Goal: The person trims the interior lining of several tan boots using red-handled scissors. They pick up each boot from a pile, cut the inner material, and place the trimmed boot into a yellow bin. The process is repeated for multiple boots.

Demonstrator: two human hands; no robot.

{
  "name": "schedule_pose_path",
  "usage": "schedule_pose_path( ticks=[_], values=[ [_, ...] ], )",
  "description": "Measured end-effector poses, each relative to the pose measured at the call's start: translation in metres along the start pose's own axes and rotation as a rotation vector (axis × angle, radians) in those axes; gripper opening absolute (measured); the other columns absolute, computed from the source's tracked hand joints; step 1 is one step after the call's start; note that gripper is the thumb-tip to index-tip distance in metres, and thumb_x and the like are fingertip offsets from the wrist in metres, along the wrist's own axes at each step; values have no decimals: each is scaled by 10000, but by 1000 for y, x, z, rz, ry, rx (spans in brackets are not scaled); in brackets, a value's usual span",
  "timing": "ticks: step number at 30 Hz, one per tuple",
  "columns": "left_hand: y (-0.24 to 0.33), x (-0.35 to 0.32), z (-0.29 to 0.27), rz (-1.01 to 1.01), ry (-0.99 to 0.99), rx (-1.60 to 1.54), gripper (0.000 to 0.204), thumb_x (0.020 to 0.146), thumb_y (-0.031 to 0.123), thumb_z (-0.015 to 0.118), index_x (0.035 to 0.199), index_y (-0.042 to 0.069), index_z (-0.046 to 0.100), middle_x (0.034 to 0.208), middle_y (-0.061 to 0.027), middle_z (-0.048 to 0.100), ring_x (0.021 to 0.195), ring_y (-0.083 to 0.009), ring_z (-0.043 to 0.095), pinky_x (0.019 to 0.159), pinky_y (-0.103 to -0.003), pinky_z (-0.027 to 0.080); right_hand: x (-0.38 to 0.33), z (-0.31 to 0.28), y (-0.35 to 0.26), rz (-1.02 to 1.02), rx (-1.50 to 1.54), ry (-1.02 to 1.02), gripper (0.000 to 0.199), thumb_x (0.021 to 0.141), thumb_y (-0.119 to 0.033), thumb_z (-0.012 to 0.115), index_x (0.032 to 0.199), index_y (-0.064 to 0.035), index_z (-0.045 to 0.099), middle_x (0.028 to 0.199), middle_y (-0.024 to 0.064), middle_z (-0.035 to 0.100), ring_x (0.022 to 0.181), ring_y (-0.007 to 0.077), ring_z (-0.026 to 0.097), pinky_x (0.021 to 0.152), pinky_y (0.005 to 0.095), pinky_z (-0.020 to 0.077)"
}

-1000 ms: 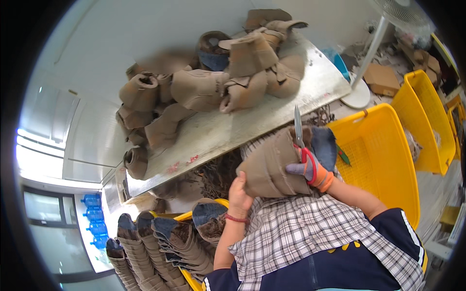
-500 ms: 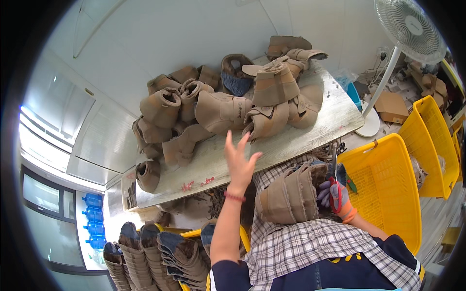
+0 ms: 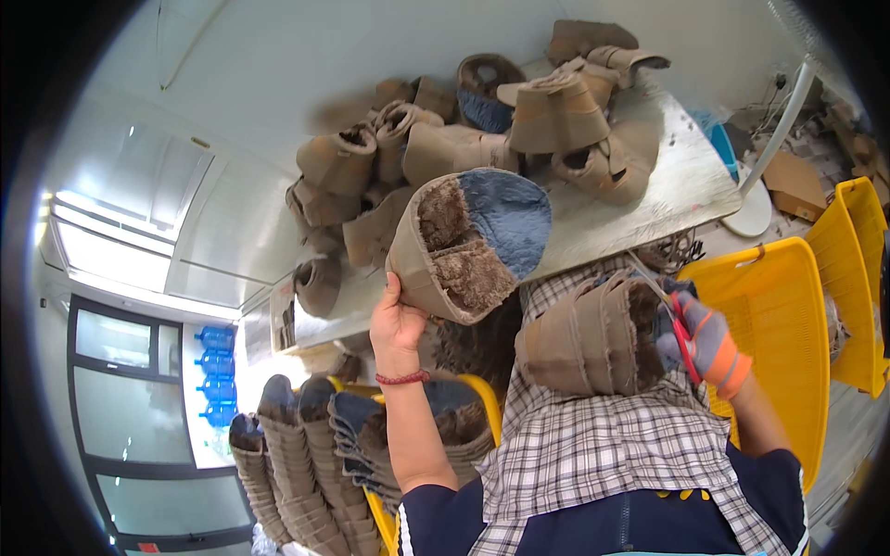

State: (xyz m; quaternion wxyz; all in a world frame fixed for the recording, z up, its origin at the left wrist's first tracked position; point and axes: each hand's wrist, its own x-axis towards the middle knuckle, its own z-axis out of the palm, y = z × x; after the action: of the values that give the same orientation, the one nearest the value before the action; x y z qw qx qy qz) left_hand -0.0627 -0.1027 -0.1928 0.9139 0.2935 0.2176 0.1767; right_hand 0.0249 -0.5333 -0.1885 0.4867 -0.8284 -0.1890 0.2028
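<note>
Tan fleece-lined piece (image 3: 468,246), brown and blue inside, left hand (image 3: 399,324) tight on its edge, right hand (image 3: 709,345) round scissors (image 3: 683,339)

Room over yellow basket (image 3: 795,343), table (image 3: 697,181) bare at right, tan pieces (image 3: 556,119) blocking its middle

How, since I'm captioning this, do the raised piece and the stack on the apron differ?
The raised piece looks single; the stack has several nested together. The left hand holds the raised piece with fur facing the camera; the stack lies sideways, opening toward the right hand. Both show brown outsides and furry linings.
</note>
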Motion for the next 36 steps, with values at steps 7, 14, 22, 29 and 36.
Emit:
schedule_pose_path(
  ticks=[7, 14, 22, 29, 36],
  values=[
    [-33, -57, -49, -94, -15, -158, 384, 974, 253, 460, 1299, 51, 493, 1314, -100, 530, 1234, -282, 469, 1092, -465, 305, 49, 5, -80, -595, -607, 91, 283, 720, -280, 710, 890, -78, 607, 794, 96, 620, 773, 285, 605, 720, 376, 479],
    [-62, -82, -60, -131, -185, -367, 286, 957, 129, 453, 1176, -17, 565, 1165, -146, 623, 1130, -272, 558, 1021, -451, 403, 84, 42, -111, -866, -896, 25, 174, 729, -270, 667, 780, -105, 645, 759, 67, 632, 740, 229, 625, 646, 329, 480],
    [-70, -90, -24, -98, -125, -296, 279, 978, 183, 456, 1160, 14, 582, 1117, -133, 645, 1047, -244, 607, 974, -431, 448, 98, 71, -124, -942, -1124, -209, 83, 694, -195, 674, 755, -153, 712, 760, -9, 655, 756, 183, 637, 540, 327, 447],
    [-77, -88, -21, -90, -98, -221, 310, 992, 230, 428, 1203, 49, 566, 1183, -97, 619, 1099, -245, 576, 1004, -453, 415, 99, 79, -127, -955, -1163, -231, 130, 673, -176, 658, 777, -98, 663, 712, 20, 607, 701, 188, 610, 575, 308, 445],
    [-80, -93, -22, -46, -30, -157, 417, 986, 255, 438, 1344, 43, 425, 1357, -97, 488, 1259, -265, 443, 1090, -446, 296, 102, 78, -132, -997, -1074, -315, 73, 659, -167, 661, 713, -127, 689, 703, 2, 619, 693, 173, 614, 545, 308, 431]
  ],
)
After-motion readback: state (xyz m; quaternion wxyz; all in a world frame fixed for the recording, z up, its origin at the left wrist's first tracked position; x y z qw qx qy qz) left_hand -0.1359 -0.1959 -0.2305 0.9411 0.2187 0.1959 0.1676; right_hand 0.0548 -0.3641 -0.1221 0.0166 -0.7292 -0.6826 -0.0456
